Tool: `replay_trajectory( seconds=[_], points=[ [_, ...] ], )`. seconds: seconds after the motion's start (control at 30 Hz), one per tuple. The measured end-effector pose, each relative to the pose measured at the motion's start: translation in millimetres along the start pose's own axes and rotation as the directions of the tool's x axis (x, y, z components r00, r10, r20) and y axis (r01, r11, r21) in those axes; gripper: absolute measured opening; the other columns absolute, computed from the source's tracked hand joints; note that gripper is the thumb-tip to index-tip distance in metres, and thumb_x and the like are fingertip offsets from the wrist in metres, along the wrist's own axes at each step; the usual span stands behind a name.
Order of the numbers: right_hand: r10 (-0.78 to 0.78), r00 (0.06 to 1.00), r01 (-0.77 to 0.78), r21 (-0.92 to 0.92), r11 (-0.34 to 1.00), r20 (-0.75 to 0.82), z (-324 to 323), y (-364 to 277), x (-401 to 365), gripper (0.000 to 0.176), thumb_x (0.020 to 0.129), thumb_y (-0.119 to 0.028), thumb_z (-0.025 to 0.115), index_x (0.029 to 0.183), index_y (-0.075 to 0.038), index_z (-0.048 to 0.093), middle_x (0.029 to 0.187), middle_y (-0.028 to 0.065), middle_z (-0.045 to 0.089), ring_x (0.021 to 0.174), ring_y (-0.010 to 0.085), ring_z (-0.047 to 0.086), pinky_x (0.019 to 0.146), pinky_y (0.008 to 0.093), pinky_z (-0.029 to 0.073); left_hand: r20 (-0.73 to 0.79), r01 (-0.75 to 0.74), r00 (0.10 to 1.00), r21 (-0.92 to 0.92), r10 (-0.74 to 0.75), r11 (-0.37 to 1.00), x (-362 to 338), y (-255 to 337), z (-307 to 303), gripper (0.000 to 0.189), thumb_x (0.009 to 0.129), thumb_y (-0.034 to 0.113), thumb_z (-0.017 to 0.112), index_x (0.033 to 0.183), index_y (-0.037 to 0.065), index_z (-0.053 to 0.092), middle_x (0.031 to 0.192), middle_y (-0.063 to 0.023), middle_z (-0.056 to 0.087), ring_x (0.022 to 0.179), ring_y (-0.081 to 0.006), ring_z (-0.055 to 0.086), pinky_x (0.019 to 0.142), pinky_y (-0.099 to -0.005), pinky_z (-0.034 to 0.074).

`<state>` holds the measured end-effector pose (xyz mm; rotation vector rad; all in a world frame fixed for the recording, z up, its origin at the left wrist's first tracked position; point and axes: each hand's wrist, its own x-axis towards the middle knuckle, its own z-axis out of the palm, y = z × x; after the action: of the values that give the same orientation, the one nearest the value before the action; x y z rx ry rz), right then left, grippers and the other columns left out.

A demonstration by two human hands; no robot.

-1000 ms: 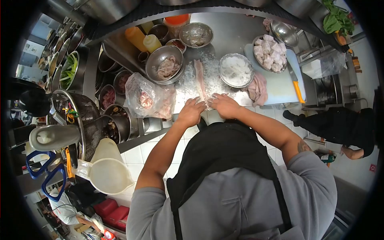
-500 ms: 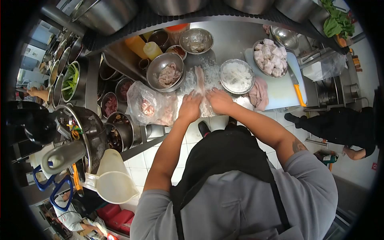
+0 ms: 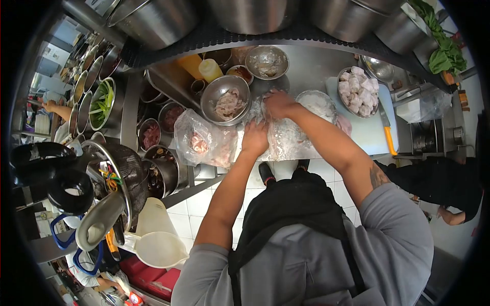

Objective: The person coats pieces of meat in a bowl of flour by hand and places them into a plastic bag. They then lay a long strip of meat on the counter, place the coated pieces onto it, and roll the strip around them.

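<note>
My left hand (image 3: 255,136) lies on the floury plastic film (image 3: 286,140) at the counter's front, its fingers stretched forward and apart. Farther off, my right hand (image 3: 279,104) is bent down onto the film, fingertips drawn together; what lies under them is hidden. Just right of it, partly behind my forearm, stands a bowl of white flour (image 3: 315,102). A steel bowl (image 3: 205,108) with strips of raw meat (image 3: 229,104) is beyond my left hand. Closer on the left is a clear plastic bag (image 3: 186,130) with raw meat inside.
On the right, a white cutting board (image 3: 360,135) carries a bowl of floured meat pieces (image 3: 358,92) and an orange-handled knife (image 3: 390,138). A shelf with large pots (image 3: 252,18) overhangs the back. A strainer (image 3: 135,168) and a plastic jug (image 3: 161,250) stand at left. Another person (image 3: 444,186) is at right.
My right hand has moved away from me, up the film, and its fingers have bent in. The meat strip between my hands is now mostly hidden. My view has shifted slightly.
</note>
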<state>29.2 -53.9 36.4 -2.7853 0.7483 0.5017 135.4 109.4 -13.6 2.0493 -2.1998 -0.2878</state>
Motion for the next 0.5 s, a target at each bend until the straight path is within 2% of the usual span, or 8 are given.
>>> replay_trajectory(
  seconds=[0.03,0.13,0.23,0.33,0.43,0.5],
  points=[
    [0.006,0.999,-0.006,0.001,1.0,0.041,-8,3,-2,0.036,0.081,-0.02,0.061,0.114,-0.007,0.068,0.134,0.0099,0.059,0.132,0.0347,0.047,0.105,0.0465,0.043,0.016,-0.004,1.0,-0.005,0.004,1.0,-1,0,-1,0.05,0.082,0.009,0.051,0.131,0.006,0.06,0.144,-0.0101,0.051,0.137,-0.0366,0.039,0.115,-0.0486,0.028],
    [-0.09,0.996,0.089,0.061,0.994,0.012,1,15,2,0.038,0.082,-0.017,0.059,0.117,-0.006,0.066,0.138,0.0115,0.057,0.135,0.0348,0.044,0.106,0.0462,0.043,0.06,-0.018,0.998,-0.005,0.019,1.0,-4,4,-7,0.049,0.083,0.008,0.051,0.131,0.005,0.06,0.144,-0.0104,0.052,0.137,-0.0367,0.039,0.116,-0.0496,0.026],
    [-0.101,0.985,0.094,-0.056,0.994,-0.143,12,36,17,0.039,0.081,-0.019,0.062,0.117,-0.007,0.068,0.135,0.0136,0.059,0.137,0.0339,0.043,0.103,0.0501,0.044,0.071,-0.009,0.997,0.003,0.009,1.0,-15,11,-12,0.05,0.082,0.008,0.052,0.131,0.004,0.06,0.142,-0.0107,0.053,0.138,-0.0369,0.038,0.116,-0.051,0.026],
    [-0.088,0.995,0.084,0.07,0.994,0.049,38,55,40,0.039,0.082,-0.015,0.058,0.119,-0.009,0.067,0.138,0.0139,0.056,0.135,0.0341,0.045,0.104,0.0518,0.043,0.04,0.018,0.999,-0.028,-0.017,0.999,-29,19,-11,0.051,0.08,0.008,0.055,0.13,0.004,0.06,0.142,-0.0107,0.053,0.139,-0.037,0.036,0.116,-0.0516,0.026],
    [-0.08,0.994,0.072,-0.103,0.992,-0.072,26,48,28,0.039,0.083,-0.013,0.058,0.12,-0.007,0.066,0.134,0.0141,0.059,0.134,0.0343,0.046,0.104,0.0528,0.043,0.046,0.021,0.999,-0.035,-0.019,0.999,-43,23,-9,0.052,0.079,0.009,0.057,0.131,0.005,0.06,0.142,-0.0104,0.053,0.139,-0.0371,0.037,0.116,-0.0517,0.026],
    [-0.179,0.984,0.176,-0.138,0.975,-0.004,5,24,1,0.036,0.084,-0.013,0.057,0.118,-0.005,0.068,0.132,0.0141,0.061,0.134,0.0336,0.046,0.106,0.0524,0.041,0.02,0.026,0.999,-0.029,-0.025,0.999,-54,27,-13,0.053,0.079,0.01,0.059,0.131,0.006,0.06,0.142,-0.0099,0.053,0.139,-0.0372,0.037,0.116,-0.0517,0.026]
  ],
)
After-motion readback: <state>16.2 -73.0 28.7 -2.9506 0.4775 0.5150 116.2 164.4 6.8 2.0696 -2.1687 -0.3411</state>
